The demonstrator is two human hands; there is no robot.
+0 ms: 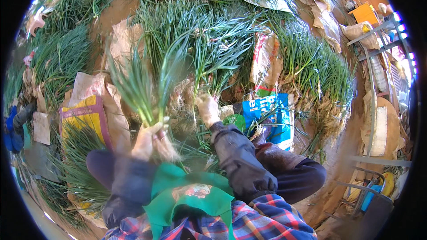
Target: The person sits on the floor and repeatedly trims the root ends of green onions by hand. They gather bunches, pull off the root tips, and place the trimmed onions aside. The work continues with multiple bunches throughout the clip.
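Observation:
My left hand (pixel 148 140) grips a bunch of long-leaved green onion-like plants (pixel 135 83) around their pale lower stems. The leaves fan upward, and blurred roots (pixel 168 150) hang below the fingers. To its right, my right hand (pixel 208 110) is curled at the base of a green stalk (pixel 197 76) with pale, rooted ends, at the near edge of a large heap of the same plants (pixel 186 23). Blur hides the exact finger contact there. A green apron (pixel 193 203) lies over my lap, between my bent knees.
A blue printed sack (pixel 280 120) lies beside my right forearm, and a yellow and purple sack (pixel 81 113) left of my left hand. More plants (pixel 317 73) lie at right. Metal frames (pixel 370 106) stand along the right side. A person's blue garment (pixel 13 130) shows at far left.

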